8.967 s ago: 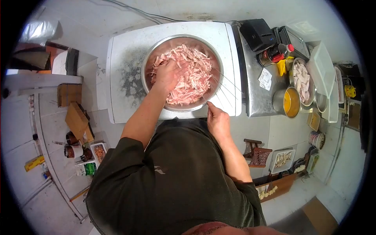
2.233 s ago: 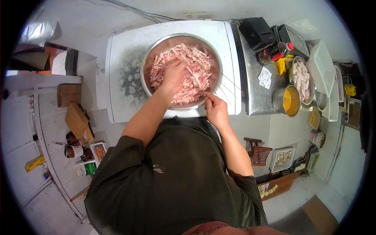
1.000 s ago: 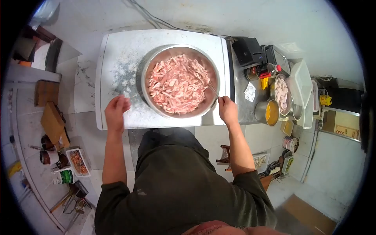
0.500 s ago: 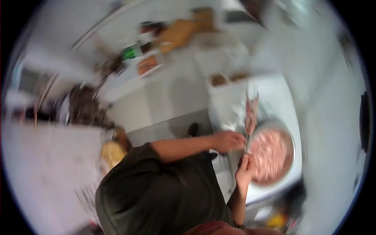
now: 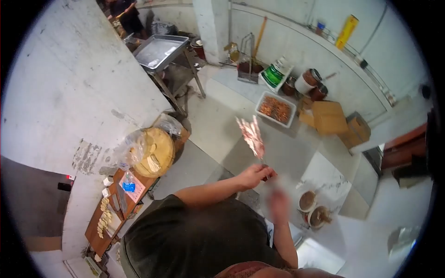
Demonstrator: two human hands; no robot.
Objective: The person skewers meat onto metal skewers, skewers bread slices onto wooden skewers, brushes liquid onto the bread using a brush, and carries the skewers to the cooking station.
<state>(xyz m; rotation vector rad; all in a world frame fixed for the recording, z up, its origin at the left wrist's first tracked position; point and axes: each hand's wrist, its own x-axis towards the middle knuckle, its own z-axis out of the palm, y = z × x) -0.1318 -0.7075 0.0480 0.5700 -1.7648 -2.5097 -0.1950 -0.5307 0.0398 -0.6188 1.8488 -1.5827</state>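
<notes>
A small bunch of raw meat skewers points up and away from me, pale pink meat on thin sticks. My left hand is closed around the sticks' lower ends. Just below and to the right is my right hand, blurred, so its fingers cannot be made out. Whether it touches the stick ends I cannot tell. Beyond the skewers, a white tray of reddish-brown pieces stands apart from them.
Two tubs of brownish contents stand to the right. Cardboard boxes and jars line the wall. At left, a round chopping block adjoins a wooden board with a cleaver. A metal tray table and another person are farther back.
My view has swung left, and the big bowl of meat is out of sight. The skewers have moved away from above the white table. My right hand now appears blurred, slightly lower.
</notes>
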